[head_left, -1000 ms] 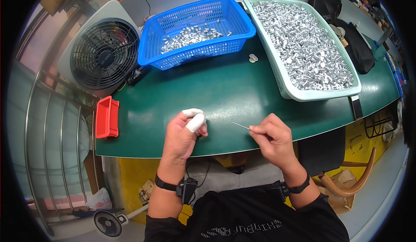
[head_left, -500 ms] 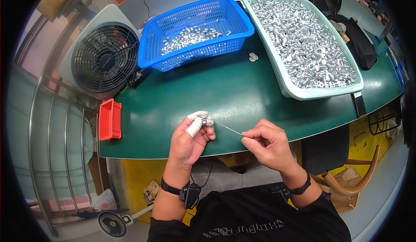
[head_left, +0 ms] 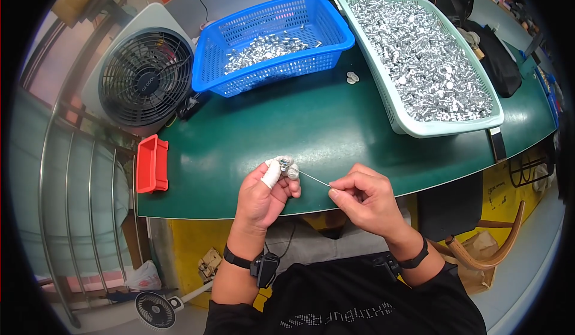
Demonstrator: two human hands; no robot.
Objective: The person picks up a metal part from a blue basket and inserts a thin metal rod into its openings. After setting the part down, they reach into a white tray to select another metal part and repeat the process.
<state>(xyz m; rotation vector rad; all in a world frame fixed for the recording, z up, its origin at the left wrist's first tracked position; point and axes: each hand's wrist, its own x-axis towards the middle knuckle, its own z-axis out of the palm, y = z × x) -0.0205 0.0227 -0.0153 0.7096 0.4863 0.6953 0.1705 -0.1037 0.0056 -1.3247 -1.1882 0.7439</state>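
My left hand (head_left: 259, 200) is closed above the front of the green table, its thumb and forefinger wrapped in white coverings. Pinched at its fingertips is a small silver metal part (head_left: 286, 165), mostly hidden by the fingers. My right hand (head_left: 372, 202), to the right, grips a thin straight metal rod (head_left: 315, 179) between thumb and forefinger. The rod slants up and left, its far end reaching the small part; whether it goes inside cannot be seen.
A blue basket (head_left: 278, 72) with some small silver parts stands at the back. Right of it, a pale green basket (head_left: 386, 104) is heaped with similar parts. A few silver pieces (head_left: 352, 78) lie between them. A red bin (head_left: 160, 164) and a box fan (head_left: 147, 77) are at left.
My right hand has shifted slightly left, toward my left hand, with the rod. The left hand has moved a little right and down, still pinching the small part.
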